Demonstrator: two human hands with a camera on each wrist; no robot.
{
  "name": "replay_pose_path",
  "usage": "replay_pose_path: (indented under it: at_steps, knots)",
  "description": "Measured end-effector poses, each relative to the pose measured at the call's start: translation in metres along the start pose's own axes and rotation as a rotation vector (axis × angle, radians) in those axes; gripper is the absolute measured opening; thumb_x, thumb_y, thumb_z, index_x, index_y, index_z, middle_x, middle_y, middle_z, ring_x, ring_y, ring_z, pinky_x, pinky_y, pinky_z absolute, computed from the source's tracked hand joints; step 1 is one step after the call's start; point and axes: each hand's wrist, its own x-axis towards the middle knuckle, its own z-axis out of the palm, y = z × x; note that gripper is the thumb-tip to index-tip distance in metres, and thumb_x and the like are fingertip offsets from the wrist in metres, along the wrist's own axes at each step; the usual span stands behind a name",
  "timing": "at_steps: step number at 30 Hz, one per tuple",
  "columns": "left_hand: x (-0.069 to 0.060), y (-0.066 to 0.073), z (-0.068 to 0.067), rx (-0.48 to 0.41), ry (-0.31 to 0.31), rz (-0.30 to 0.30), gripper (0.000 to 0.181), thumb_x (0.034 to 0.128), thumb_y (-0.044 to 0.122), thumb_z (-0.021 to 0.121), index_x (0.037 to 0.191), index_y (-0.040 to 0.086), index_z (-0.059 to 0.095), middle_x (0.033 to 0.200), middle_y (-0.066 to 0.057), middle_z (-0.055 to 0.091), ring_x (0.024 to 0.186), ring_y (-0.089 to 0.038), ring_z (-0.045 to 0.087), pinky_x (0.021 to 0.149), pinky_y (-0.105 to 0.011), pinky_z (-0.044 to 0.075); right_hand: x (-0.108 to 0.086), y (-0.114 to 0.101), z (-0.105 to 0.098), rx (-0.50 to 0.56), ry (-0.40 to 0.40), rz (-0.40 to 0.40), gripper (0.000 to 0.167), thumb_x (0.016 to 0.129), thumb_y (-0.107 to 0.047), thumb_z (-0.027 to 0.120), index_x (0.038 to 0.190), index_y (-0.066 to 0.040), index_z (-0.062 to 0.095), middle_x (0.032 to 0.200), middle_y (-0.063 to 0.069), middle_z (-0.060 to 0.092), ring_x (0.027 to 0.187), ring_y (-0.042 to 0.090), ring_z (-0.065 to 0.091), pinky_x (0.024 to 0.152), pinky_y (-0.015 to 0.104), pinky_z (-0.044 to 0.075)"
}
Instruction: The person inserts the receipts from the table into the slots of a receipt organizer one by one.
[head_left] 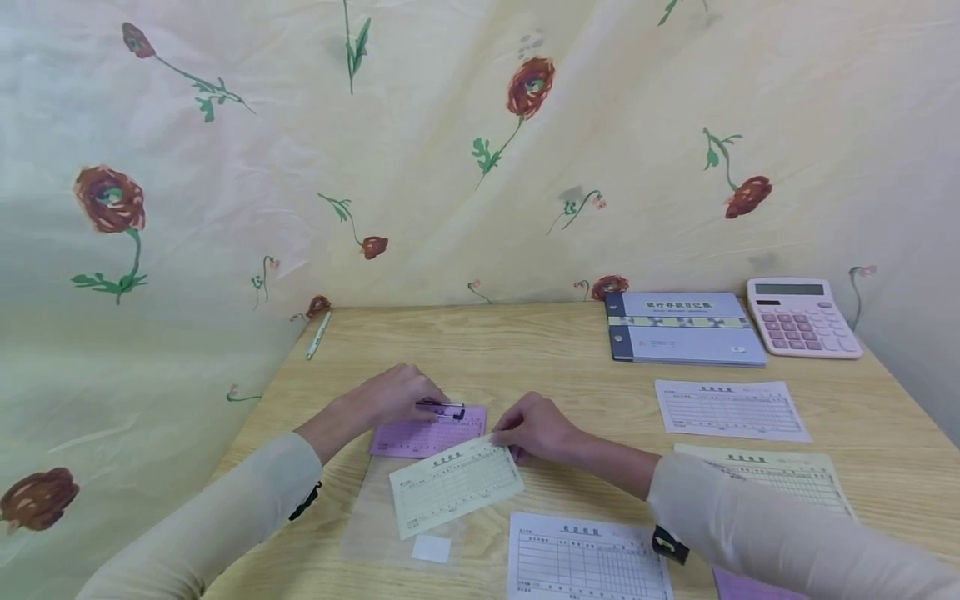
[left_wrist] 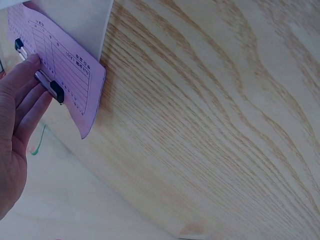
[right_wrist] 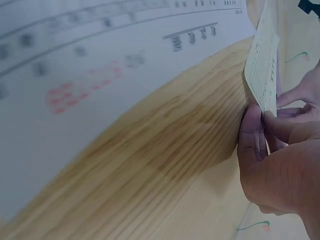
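Observation:
My left hand (head_left: 393,392) holds the clip (head_left: 450,405) of a clear clipboard (head_left: 367,529), its thumb pressing on the metal bar in the left wrist view. Under that clip lies a pink printed form (head_left: 408,437). With thumb and fingers my right hand (head_left: 536,427) pinches the upper right corner of a pale green printed form (head_left: 457,483), which tilts over the clipboard and overlaps the pink form's lower edge. In the right wrist view the pale green form (right_wrist: 262,70) is seen nearly edge-on. Whether it touches the board cannot be told.
A white form (head_left: 588,554) lies at the front, with another white form (head_left: 731,408) and a green form (head_left: 795,475) to the right. A pink sheet (head_left: 750,586) is partly under the right sleeve. Behind are a blue ledger (head_left: 682,329), a pink calculator (head_left: 802,321) and a pen (head_left: 318,335).

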Motion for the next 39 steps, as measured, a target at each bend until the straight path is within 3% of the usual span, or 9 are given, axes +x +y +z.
replay_pose_path:
  at_steps: [7,14,19,27,32,39]
  knots:
    - [0.001,0.000,-0.001,-0.005,0.006,0.008,0.027,0.0908,0.015,0.085,0.117,0.008,0.082,0.108,-0.007,0.081,0.081,-0.007,0.074,0.072,-0.014,0.055,0.015,-0.004,0.014,0.021,0.039,0.001,0.004,0.094,0.000,0.077,0.095,0.002,0.081,0.073,0.007,0.074,0.054,0.015,0.065,0.053,0.029,0.059]
    - [0.001,0.001,-0.001,0.004,-0.007,-0.001,0.028,0.0912,0.015,0.085,0.118,0.008,0.082,0.110,-0.006,0.080,0.082,-0.004,0.072,0.073,-0.014,0.055,0.023,-0.010,0.021,0.043,0.059,0.028,0.008,0.095,0.002,0.075,0.101,0.005,0.079,0.080,0.009,0.073,0.062,0.018,0.071,0.056,0.031,0.061]
    - [0.001,0.001,-0.002,0.011,-0.002,0.004,0.028,0.0905,0.015,0.086,0.117,0.008,0.082,0.109,-0.006,0.080,0.088,-0.010,0.076,0.075,-0.017,0.057,0.028,-0.016,0.018,-0.054,0.034,0.031,0.011,0.094,-0.002,0.078,0.103,0.005,0.078,0.080,0.008,0.070,0.061,0.019,0.070,0.054,0.029,0.060]
    - [0.001,0.001,-0.001,0.030,-0.008,0.014,0.029,0.0906,0.017,0.086,0.118,0.009,0.082,0.109,-0.004,0.081,0.095,-0.015,0.078,0.080,-0.020,0.059,0.035,-0.021,0.016,-0.131,0.013,-0.023,0.006,0.094,0.002,0.075,0.090,0.001,0.079,0.077,0.008,0.074,0.057,0.017,0.069,0.053,0.027,0.058]
    - [0.000,0.001,-0.002,0.015,0.007,0.024,0.027,0.0900,0.016,0.086,0.115,0.008,0.082,0.107,-0.005,0.081,0.091,-0.015,0.078,0.079,-0.019,0.059,0.037,-0.022,0.017,-0.046,0.025,0.039,0.005,0.095,0.002,0.075,0.093,0.004,0.080,0.079,0.010,0.075,0.061,0.018,0.071,0.057,0.028,0.060]
    - [0.000,0.002,-0.002,0.021,-0.022,-0.030,0.026,0.0933,0.017,0.083,0.118,0.008,0.081,0.111,-0.005,0.080,0.094,-0.014,0.076,0.082,-0.022,0.059,0.039,-0.022,0.019,0.112,0.050,0.157,0.009,0.096,0.002,0.074,0.100,0.009,0.078,0.073,0.015,0.073,0.056,0.019,0.070,0.058,0.031,0.062]
